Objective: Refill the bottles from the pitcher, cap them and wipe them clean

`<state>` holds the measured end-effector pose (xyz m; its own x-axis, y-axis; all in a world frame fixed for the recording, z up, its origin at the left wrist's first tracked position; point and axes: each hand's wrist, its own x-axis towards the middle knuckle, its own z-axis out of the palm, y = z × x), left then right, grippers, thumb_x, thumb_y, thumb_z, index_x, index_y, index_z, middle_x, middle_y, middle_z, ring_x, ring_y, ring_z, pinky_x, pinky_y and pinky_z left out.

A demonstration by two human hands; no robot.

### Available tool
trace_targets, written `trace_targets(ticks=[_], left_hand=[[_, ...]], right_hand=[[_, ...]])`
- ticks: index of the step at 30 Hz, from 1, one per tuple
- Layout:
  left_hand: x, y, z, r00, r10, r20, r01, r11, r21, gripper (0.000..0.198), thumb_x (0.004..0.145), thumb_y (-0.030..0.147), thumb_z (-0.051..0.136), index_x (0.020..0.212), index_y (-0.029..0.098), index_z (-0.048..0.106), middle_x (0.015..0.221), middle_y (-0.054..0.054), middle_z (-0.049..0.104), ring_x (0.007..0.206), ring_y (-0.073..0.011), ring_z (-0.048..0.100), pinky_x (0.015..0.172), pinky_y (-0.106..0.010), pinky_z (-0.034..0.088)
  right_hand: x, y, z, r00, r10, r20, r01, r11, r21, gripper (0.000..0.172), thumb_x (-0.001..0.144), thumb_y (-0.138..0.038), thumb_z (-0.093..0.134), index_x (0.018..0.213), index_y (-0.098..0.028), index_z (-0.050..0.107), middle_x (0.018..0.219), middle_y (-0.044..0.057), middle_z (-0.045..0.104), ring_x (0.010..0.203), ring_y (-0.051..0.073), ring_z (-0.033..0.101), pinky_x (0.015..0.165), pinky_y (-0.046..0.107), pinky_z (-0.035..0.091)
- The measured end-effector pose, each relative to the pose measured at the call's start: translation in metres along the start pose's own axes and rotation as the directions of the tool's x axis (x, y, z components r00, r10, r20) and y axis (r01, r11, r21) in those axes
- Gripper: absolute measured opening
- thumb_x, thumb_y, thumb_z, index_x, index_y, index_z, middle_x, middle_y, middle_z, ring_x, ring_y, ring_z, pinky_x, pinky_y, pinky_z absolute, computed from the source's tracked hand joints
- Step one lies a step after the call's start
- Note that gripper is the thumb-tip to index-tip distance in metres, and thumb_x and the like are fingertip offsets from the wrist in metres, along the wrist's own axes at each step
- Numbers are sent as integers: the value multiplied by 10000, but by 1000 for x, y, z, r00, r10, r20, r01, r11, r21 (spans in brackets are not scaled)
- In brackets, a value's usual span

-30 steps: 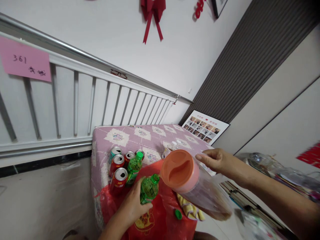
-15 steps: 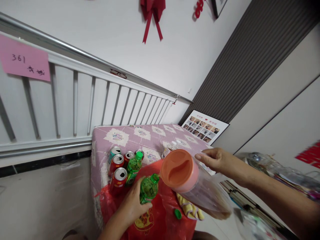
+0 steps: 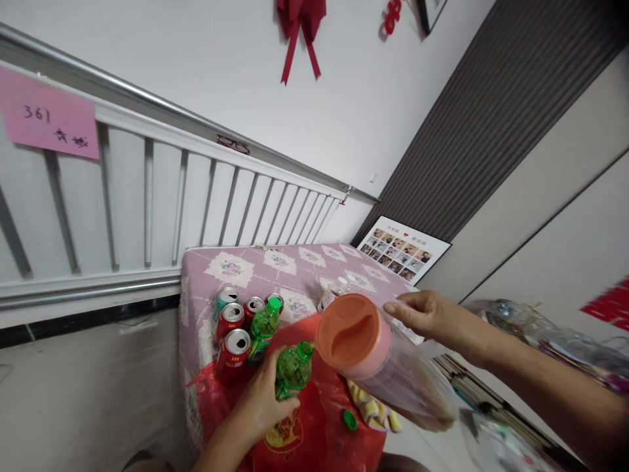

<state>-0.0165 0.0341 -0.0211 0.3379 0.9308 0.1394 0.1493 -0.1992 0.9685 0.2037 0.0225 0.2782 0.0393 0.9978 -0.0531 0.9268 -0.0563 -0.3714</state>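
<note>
My left hand is wrapped around the small green plastic bottle with the green cap, fingers curled about its lower half. It holds the bottle upright over the red plastic bag, which lies at the near edge of the purple patterned table.

My right hand carries the large clear plastic jar with the orange lid off the table by the near right corner, tilted with the lid toward me. The fingers lie nearly straight along its upper wall, and the thumb is hidden behind it.

Just left of the held bottle stands a second green bottle, touching a cluster of opened red drink cans. A teal can sits behind them, toward the left edge. A loose green cap rests on the bag, with a yellow striped cloth under the jar. The jar blocks my view of the table's near right part.

Compared with half a second ago, both hands and both containers sit where they were.
</note>
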Motion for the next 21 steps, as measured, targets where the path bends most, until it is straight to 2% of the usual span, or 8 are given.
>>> trace_targets(ticks=[21], left_hand=[[0, 5, -1, 1000, -6, -1, 6, 1000, -2, 894, 626, 94, 718, 1437, 173, 349, 1443, -165, 524, 1322, -283, 513, 1130, -436, 384]], right_hand=[[-2, -8, 1, 1000, -4, -9, 4, 1000, 30, 621, 656, -793, 624, 522, -226, 411, 528, -50, 308, 517, 113, 279, 461, 261, 255]])
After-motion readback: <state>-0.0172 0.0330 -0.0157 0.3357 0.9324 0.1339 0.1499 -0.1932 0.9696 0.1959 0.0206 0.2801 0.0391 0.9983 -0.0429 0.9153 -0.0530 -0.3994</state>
